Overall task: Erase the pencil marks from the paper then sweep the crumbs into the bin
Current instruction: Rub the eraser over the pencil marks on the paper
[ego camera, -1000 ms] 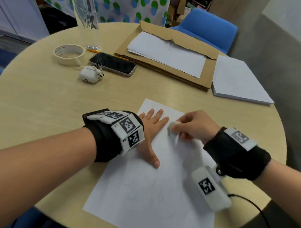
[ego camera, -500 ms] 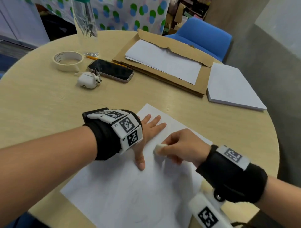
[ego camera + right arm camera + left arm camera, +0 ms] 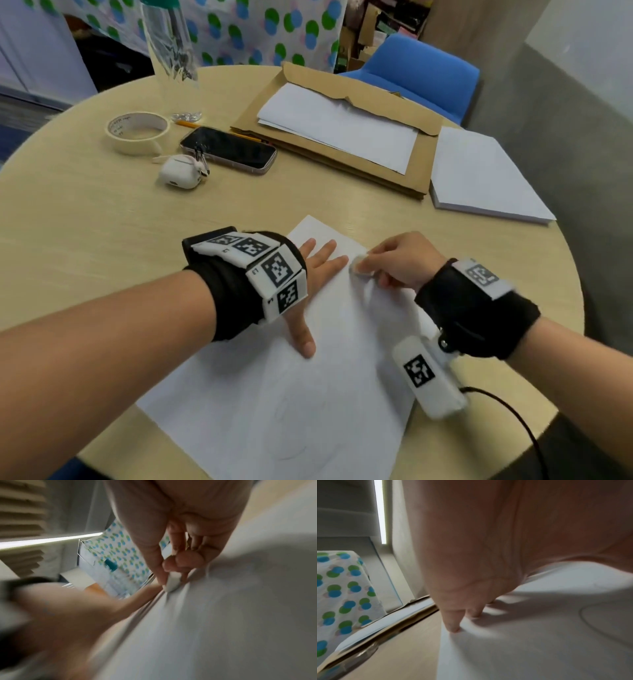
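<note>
Round table (image 3: 85,219): wood-grain top.
Paper (image 3: 308,411): white sheet, near centre, faint pencil marks.
Left hand (image 3: 308,274): fingers straight, flat on paper.
Right hand (image 3: 400,260): pinching eraser.
Eraser (image 3: 359,267): white, touching paper's far part, just right of left fingertips.

My left hand (image 3: 310,274) lies flat, palm down, fingers (image 3: 452,622) straight and spread, thumb stretched back toward me. My right hand (image 3: 399,260) is curled, thumb and fingertips (image 3: 159,572) pinched together just beside my left fingertips. Both forearms reach forward, each wrist wrapped in a black band.
</note>
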Demonstrator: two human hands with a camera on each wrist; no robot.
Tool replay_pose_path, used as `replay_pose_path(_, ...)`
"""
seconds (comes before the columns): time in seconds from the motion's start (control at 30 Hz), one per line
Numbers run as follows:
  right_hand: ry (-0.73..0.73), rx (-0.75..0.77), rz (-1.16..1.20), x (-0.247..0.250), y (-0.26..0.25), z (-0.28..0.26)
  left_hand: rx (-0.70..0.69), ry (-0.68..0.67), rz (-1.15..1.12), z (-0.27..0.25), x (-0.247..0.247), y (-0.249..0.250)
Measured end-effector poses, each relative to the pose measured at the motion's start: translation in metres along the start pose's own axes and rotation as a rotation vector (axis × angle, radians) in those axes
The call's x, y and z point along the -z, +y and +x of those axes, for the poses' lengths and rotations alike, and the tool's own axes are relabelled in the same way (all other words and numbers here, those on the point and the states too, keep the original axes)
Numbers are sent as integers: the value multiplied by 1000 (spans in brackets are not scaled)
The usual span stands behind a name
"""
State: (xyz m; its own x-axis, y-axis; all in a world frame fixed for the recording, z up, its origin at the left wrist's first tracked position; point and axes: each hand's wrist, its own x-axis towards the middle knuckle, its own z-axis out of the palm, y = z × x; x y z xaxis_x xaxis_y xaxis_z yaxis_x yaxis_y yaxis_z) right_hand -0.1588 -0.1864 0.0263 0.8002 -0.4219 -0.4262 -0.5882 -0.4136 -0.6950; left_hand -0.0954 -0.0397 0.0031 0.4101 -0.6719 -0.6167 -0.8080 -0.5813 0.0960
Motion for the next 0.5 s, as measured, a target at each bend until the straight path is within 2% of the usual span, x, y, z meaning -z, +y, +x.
replay_pose_path(0.07, 54, 26, 23, -5, 1, -2, 0, 12, -12, 0, -1, 1)
replay_pose_path(0.2, -219, 73, -38, -37, 9, -38, 0, 35, -24, 4, -5, 1)
replay_pose_path(0.23, -233, 68, -60, -35, 8, -37, 1, 34, -19, 4, -5, 1)
replay_pose_path(0.37, 66, 63, -97, -10, -2, -5, 4, 23, -16, 3, -3, 1)
replay_pose_path(0.4, 103, 69, -86, -10, -3, -3, 3, 24, -20, 2, -3, 0)
replay_pose_path(0.43, 84, 76, -83, -15, -3, -7, 2, 29, -21, 3, -4, -1)
replay_pose_path(0.5, -76, 106, -107, -33, 0, -24, -5, 35, -18, 4, -5, -1)
